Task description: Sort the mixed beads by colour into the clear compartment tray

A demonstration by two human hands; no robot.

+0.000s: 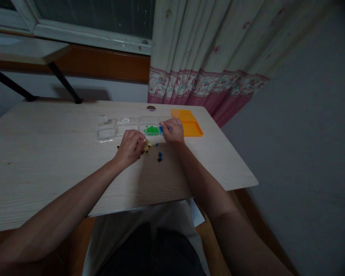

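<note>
A clear plastic compartment tray (127, 129) lies on the table. One of its compartments holds bright green small pieces (151, 130), and the compartment to the right has blue pieces (161, 129) partly hidden by my right hand (174, 131). That hand is over the tray's right end, fingers bent together; whatever they hold is too small to make out. In front of the tray, my left hand (130, 146) rests with curled fingertips at a small pile of yellow pieces (148, 145) mixed with dark ones. What its fingers hold, if anything, is hidden. Loose blue and black pieces (160, 156) lie nearer me.
An orange tray (193, 124) sits right of the clear one. The pale wooden table (60, 153) ends at a right edge near a grey wall. Behind it hang a flowered curtain (195, 57) and a window; a raised shelf (25, 48) on black legs stands back left.
</note>
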